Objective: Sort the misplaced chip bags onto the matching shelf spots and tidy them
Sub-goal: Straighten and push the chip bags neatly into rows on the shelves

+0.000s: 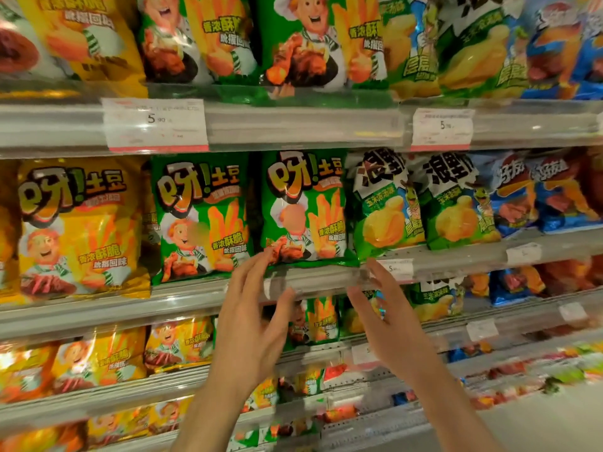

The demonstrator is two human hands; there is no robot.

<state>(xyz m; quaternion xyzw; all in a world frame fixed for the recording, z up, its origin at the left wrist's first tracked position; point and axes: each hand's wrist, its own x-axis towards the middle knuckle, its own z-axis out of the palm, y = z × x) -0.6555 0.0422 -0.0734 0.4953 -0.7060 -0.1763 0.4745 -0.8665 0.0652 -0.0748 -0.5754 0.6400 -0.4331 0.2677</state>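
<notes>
Fingers of both hands are spread and grasp nothing: the left hand [251, 318] reaches up at lower centre with its fingertips at the bottom left corner of the green chip bag [305, 208], the right hand [388, 321] just below that bag's right corner, by the shelf rail [326, 282]. That bag stands upright at centre frame, between a matching green bag [200, 216] and a corn-soup bag [385, 203]. To square it well, I would press both lower corners evenly and keep its face forward.
</notes>
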